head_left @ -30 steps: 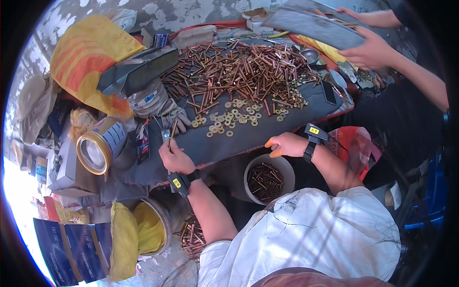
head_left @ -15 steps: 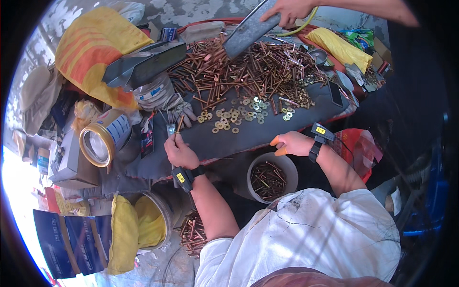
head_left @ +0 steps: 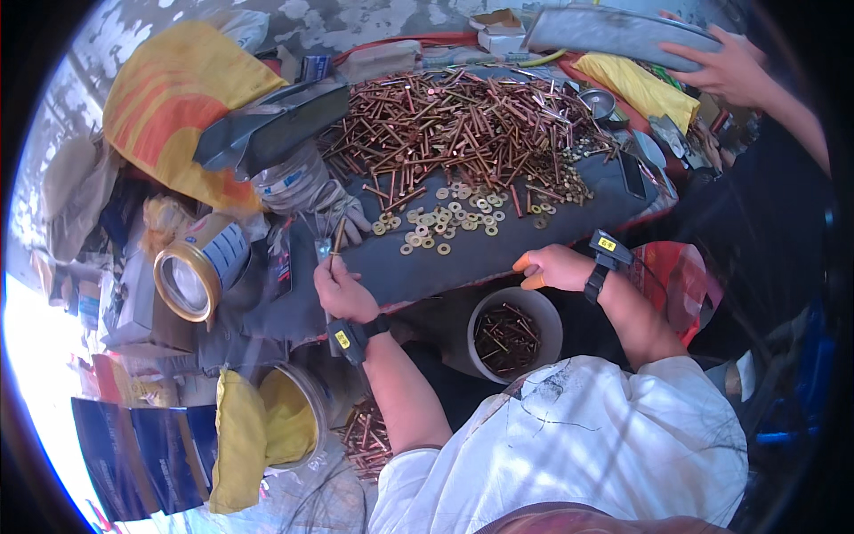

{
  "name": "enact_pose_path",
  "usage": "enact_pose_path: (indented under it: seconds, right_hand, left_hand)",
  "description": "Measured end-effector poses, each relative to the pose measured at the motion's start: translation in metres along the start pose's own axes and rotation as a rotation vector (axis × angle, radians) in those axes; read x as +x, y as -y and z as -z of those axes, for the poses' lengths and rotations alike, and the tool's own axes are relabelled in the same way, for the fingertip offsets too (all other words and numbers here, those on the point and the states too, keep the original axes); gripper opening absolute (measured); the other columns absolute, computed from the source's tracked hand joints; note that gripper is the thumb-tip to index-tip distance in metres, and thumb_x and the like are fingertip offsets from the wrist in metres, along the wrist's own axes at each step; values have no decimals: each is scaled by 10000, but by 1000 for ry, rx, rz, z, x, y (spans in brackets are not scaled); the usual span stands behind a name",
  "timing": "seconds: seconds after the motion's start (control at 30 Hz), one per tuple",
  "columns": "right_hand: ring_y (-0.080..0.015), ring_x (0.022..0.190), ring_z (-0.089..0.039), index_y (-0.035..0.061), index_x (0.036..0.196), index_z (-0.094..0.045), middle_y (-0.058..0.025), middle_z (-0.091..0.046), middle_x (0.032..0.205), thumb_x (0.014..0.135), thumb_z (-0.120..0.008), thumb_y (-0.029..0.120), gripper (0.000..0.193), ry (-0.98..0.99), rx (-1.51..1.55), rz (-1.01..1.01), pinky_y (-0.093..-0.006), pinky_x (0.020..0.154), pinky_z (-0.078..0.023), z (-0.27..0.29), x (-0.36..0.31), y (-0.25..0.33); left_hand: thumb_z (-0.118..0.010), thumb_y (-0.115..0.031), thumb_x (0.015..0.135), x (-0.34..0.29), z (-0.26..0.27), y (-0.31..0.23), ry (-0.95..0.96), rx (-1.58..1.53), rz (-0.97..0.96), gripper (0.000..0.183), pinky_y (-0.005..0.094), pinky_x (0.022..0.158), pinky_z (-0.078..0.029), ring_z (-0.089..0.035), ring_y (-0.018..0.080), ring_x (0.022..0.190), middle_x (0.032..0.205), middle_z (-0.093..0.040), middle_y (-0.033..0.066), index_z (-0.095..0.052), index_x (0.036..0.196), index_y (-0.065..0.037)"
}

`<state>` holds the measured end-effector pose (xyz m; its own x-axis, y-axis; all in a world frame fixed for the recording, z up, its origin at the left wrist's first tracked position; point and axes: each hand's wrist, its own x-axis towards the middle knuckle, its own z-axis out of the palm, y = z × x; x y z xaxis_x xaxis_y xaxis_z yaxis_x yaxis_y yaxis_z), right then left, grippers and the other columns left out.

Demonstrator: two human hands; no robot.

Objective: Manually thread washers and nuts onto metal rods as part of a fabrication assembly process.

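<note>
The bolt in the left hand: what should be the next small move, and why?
Perhaps move the right hand to a loose washer: the left hand holds the bolt, no held item shows in the right, and washers lie on the dark pad.

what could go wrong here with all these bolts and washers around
The bolt sticking up from the left hand might slip. Loose washers could get swept off the table. The phone lies near the bolt pile and might get scratched.
</note>
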<state>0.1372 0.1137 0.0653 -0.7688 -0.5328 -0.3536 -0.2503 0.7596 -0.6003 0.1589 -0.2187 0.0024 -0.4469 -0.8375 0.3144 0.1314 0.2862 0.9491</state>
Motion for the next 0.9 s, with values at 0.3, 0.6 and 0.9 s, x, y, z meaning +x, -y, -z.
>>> enact_pose_path:
  seconds: [0.3,0.6,0.9]
  right_hand:
    - [-243,786,-655,17,1064,-622,-151,-675,859,787,-681,258,372,-106,-7,-39,-315,703,-492,17,13,-25]
    - [-297,776,-632,89,907,-658,-118,-653,806,716,-708,219,237,-650,-312,-167,-388,676,-485,78,59,-97]
    - [-338,793,-613,24,893,-495,-175,-614,810,725,-700,182,309,-489,-323,25,-436,680,-478,68,116,-81]
  left_hand:
    - [-526,-104,909,-5,-18,8,108,-103,39,142,216,475,-409,-509,84,507,707,-559,43,-585,907,26]
    - [-520,-94,911,-22,-64,-1,208,-84,116,110,192,504,-394,-504,66,535,714,-558,22,-577,899,-1]
    - [-552,-113,910,-67,-159,-16,491,-242,305,121,188,503,-396,-505,61,550,723,-564,21,-584,928,2]
